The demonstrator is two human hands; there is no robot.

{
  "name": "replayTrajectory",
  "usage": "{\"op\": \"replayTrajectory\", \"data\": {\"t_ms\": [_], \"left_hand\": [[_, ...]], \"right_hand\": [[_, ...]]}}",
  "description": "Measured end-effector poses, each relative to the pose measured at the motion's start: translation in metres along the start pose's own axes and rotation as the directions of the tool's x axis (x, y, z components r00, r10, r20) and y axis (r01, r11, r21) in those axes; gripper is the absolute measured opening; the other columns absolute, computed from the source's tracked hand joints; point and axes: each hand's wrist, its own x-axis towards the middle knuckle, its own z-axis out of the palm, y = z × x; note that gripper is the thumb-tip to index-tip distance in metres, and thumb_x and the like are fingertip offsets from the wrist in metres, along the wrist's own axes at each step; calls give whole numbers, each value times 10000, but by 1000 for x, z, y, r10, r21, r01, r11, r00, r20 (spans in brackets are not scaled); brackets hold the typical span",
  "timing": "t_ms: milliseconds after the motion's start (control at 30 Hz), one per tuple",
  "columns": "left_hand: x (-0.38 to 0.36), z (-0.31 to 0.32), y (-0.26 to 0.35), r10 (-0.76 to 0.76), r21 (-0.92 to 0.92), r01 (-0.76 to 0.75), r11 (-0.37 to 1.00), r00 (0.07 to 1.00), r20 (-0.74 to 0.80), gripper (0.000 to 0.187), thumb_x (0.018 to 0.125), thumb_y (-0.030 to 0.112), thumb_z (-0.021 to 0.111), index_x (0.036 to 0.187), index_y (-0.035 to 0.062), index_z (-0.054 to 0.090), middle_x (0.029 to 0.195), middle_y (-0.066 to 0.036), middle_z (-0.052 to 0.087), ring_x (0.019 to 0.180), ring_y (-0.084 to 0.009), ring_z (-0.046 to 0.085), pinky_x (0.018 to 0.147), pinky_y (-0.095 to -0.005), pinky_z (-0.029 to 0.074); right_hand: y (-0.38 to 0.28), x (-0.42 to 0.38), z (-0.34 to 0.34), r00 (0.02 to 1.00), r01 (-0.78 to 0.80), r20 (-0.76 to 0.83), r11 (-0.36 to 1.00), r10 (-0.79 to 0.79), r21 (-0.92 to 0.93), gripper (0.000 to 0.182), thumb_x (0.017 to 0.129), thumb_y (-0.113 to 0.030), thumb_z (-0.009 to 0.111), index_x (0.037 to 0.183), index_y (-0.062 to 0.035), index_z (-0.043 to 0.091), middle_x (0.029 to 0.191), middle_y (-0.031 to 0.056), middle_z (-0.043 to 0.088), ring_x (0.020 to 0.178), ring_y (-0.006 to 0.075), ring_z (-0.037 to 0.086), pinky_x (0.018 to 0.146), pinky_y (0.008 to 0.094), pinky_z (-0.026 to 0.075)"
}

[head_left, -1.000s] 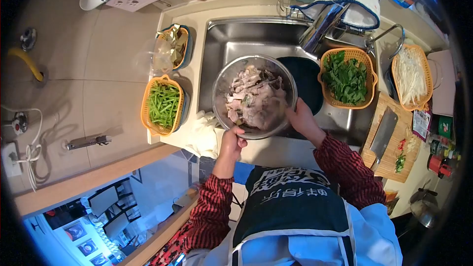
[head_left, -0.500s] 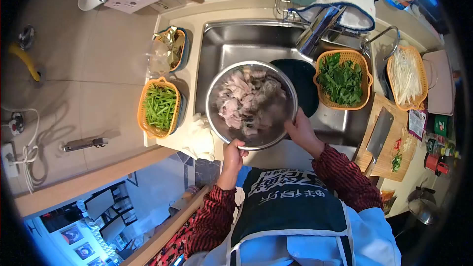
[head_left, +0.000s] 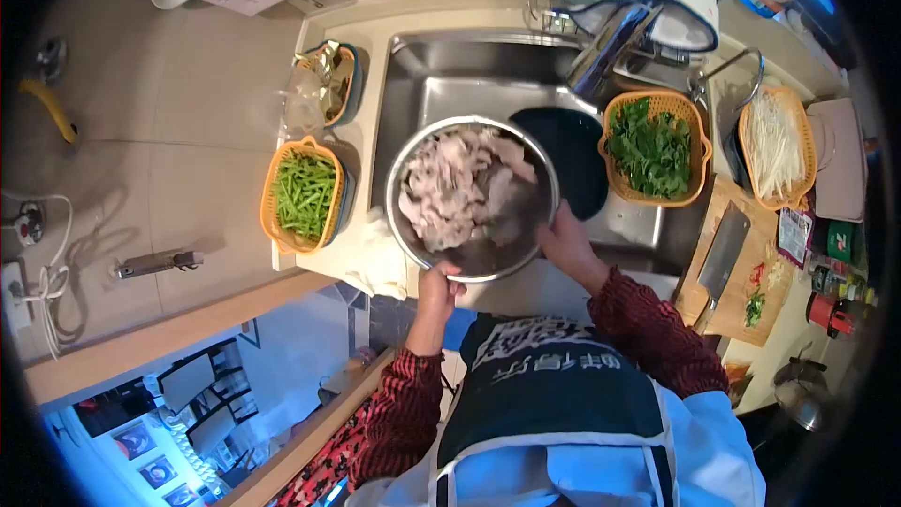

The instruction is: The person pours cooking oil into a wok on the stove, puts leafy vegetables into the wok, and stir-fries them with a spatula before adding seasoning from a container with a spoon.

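A round metal bowl [head_left: 514, 261] with pale pinkish pieces of meat [head_left: 455, 190] in it is held over the near left part of the steel sink. My left hand [head_left: 437, 297] grips the bowl's near rim, its thumb on top. At the right side of the rim, my right hand [head_left: 569, 246] holds on too, with its fingers partly hidden under the bowl. Behind the bowl, a dark round basin [head_left: 571, 164] sits in the sink. An orange basket of leafy greens [head_left: 654, 148] is just right of that basin.
Left of the sink are baskets with cut green stalks [head_left: 304, 195] and with gold wrapping [head_left: 333, 84]. On the right lie a cutting board [head_left: 749, 314] with a cleaver [head_left: 725, 253] and a basket of white mushrooms [head_left: 777, 148]. The faucet [head_left: 601, 61] juts over the sink's back.
The bowl, held in both my hands, has shifted slightly left. The meat has moved toward the bowl's left side and looks less blurred.
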Motion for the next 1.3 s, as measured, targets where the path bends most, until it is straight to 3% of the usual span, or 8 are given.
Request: {"op": "replayTrajectory", "data": {"t_ms": [133, 200, 367, 433, 567, 700, 867, 1300], "left_hand": [[7, 0, -2, -114, -46, 114, 992, 993, 11, 93, 626, 32, 461, 576, 76, 396, 495, -25, 369, 371, -125, 332, 354, -235, 263], [7, 4, -7, 45, -61, -47, 997, 999, -22, 109, 630, 39, 466, 565, 82, 389, 490, -22, 365, 372, -123, 333, 354, -231, 260], [4, 0, -1, 50, 17, -50, 999, 999, -12, 119, 612, 38, 472, 550, 92, 386, 500, -12, 370, 378, -116, 332, 352, -223, 251], [12, 0, 0, -1, -5, 1, 1000, 1000, -1, 109, 613, 36, 469, 561, 90, 389, 499, -11, 368, 377, -113, 324, 351, -223, 252], [16, 6, 4, -37, -71, 38, 997, 999, 18, 97, 622, 21, 465, 589, 75, 391, 488, -10, 364, 361, -105, 307, 339, -222, 259], [-14, 22, 13, 223, -28, -224, 974, 974, -34, 79, 630, 8, 464, 618, 57, 404, 489, -12, 379, 345, -100, 325, 321, -219, 267], [-11, 13, 22, 65, -43, -66, 997, 998, -23, 46, 634, 10, 466, 656, 34, 434, 495, -20, 400, 345, -103, 337, 321, -221, 297], [-45, 22, 32, 227, 52, -228, 972, 974, 22, 101, 635, 2, 470, 727, -1, 429, 540, -55, 439, 395, -140, 414, 341, -252, 345]], "right_hand": [[23, 10, 2, 999, -43, 31, 997, 45, -64, 283, 730, -100, 485, 948, 48, 383, 749, 192, 537, 690, 267, 558, 620, 341, 429], [20, 8, 2, 999, 37, -4, 999, -37, 10, 269, 729, -101, 485, 930, 46, 384, 725, 182, 532, 671, 258, 557, 604, 343, 430], [2, 7, 0, 987, 150, -62, 987, -146, 60, 228, 729, -98, 480, 876, 44, 379, 688, 183, 526, 639, 273, 561, 570, 354, 432], [-17, 8, -6, 999, -31, 13, 996, 32, -86, 223, 726, -93, 485, 866, 43, 376, 699, 194, 536, 645, 292, 566, 570, 360, 435], [-4, 19, -5, 999, -39, -3, 978, 39, -206, 225, 725, -92, 496, 863, 39, 375, 708, 199, 543, 657, 296, 574, 569, 361, 438], [-20, 9, -8, 998, 57, -17, 997, -58, -45, 256, 732, -98, 502, 899, 46, 372, 701, 192, 546, 660, 292, 577, 579, 356, 440], [-14, 10, -6, 998, 69, 1, 997, -69, 18, 302, 738, -99, 499, 967, 48, 367, 747, 201, 552, 695, 281, 577, 596, 336, 436], [-28, -1, -9, 994, 89, 34, 970, -99, 226, 349, 755, -10, 430, 1094, 22, 349, 952, 97, 489, 813, 106, 469, 679, 222, 407]]}}
